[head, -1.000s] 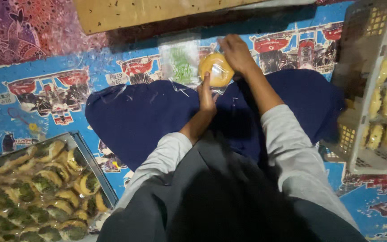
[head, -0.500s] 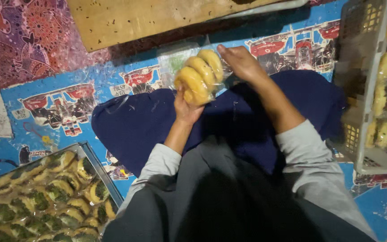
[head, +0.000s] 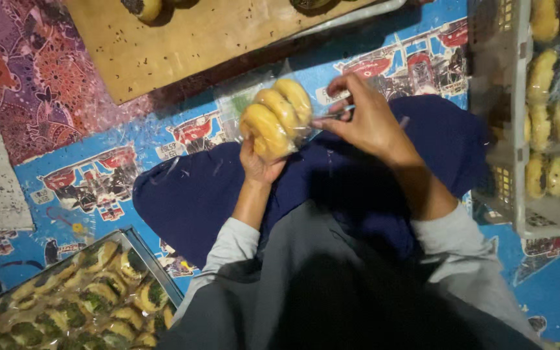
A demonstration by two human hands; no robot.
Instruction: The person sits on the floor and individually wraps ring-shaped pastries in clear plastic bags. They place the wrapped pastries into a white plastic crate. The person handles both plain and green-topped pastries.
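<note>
A clear bag of three yellow pastries (head: 277,116) is held up above the lap, just above centre of the view. It is cupped from below by the left hand (head: 260,165), whose fingers are closed around the bag's lower end; the left forearm rises from about 6 o'clock, wrist bent back. The right hand (head: 367,120) is brought in from 3 o'clock of the bag, its thumb and forefinger pinched together on the bag's twisted plastic neck, the other fingers curled loosely above (whether anything else is pinched there cannot be told). The right forearm slopes down toward 5 o'clock.

Beneath both hands a dark blue cloth (head: 196,194) is spread over the lap, and around it a patterned blue floor mat (head: 92,175) is seen. At 12 o'clock the bag is bordered closely by the edge of a wooden board (head: 196,45). At 3 o'clock a pale plastic crate (head: 507,168) of similar pastries stands near the right elbow, leaving little room on that side. At 7 o'clock a metal tray (head: 144,249) filled with wrapped pastries lies well apart from the hands. More open floor is left at 9 o'clock.
</note>
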